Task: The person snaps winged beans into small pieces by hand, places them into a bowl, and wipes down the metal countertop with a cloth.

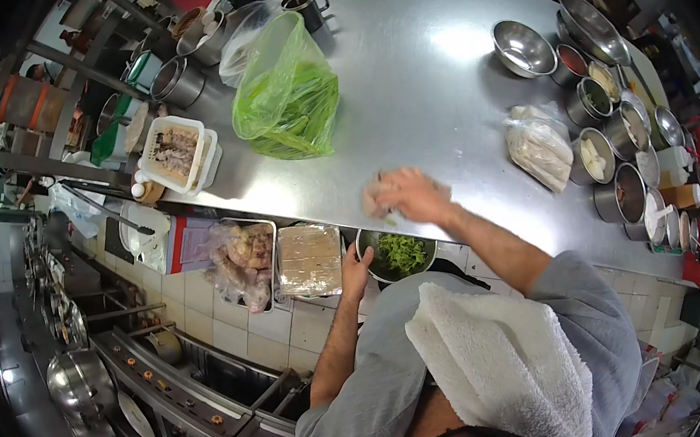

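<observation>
My left hand [357, 269] grips the rim of a metal bowl [434, 254], held just below the table's front edge. Chopped green leaves [400, 251] lie in it. On the steel table above the bowl, my right hand [416, 197] is closed over a pale beige cloth [377, 192], its outline blurred and partly covered by the fingers. A small green scrap [390, 221] lies between this hand and the edge. Farther back on the table stands a clear green plastic bag [286, 97] filled with long green vegetables.
At right, a bagged pale item [539, 147] sits near a steel bowl [524, 48] and several metal containers [593, 156]. White tubs [177, 156] stand at the left. Below the table edge are a tray of bagged meat [240, 264] and a film-wrapped container [310, 261]. Stoves [190, 397] lie behind.
</observation>
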The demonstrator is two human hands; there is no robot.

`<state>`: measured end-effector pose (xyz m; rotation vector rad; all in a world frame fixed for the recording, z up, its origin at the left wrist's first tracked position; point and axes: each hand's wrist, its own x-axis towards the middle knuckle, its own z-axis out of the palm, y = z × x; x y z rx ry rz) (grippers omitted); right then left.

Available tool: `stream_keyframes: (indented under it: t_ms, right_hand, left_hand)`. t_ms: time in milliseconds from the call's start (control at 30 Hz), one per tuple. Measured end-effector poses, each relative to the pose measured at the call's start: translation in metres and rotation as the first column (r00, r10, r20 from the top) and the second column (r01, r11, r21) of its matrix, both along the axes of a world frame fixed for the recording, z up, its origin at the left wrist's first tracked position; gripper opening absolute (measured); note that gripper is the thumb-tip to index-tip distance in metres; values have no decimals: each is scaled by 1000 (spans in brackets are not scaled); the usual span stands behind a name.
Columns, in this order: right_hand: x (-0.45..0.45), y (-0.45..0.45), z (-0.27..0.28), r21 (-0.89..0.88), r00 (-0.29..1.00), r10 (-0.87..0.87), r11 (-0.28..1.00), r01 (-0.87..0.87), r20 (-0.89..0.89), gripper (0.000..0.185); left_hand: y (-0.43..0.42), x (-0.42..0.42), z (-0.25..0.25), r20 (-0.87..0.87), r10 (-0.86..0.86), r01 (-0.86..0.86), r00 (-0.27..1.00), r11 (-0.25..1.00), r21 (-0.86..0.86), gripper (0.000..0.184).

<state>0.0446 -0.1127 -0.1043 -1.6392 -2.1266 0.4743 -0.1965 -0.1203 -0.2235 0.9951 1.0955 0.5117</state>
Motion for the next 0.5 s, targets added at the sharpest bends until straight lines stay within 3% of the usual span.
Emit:
stream_keyframes:
  t_ms: [167,200,233,267,300,467,500]
  right_hand:
    - [-7,-53,-14,43,991,10,999,-4,-136,25]
    - [5,-53,-8,-78,885,-87,995,58,-458,25]
    - [18,-52,0,-206,669,-202,976,74,-716,25]
    - [37,-52,17,-256,581,-292,956,145,-760,26]
    - [62,-51,35,-310,482,-374,927,210,-792,28]
    - [173,-17,50,-331,537,-528,843,424,-658,25]
    - [180,-4,37,-296,618,-542,837,460,-569,27]
  left_hand:
    - [-9,10,7,17,-21,21,1000,1000,-5,30]
    - [-10,12,12,13,-40,40,999,999,-10,30]
    - [-10,13,11,14,-51,51,999,999,-11,30]
    - [-10,13,9,14,-62,62,998,998,-11,30]
    - [-11,14,7,15,-73,74,997,997,-11,30]
    - [-16,19,21,19,-95,95,995,995,-10,30]
    - [-17,19,22,11,-102,103,995,995,-13,31]
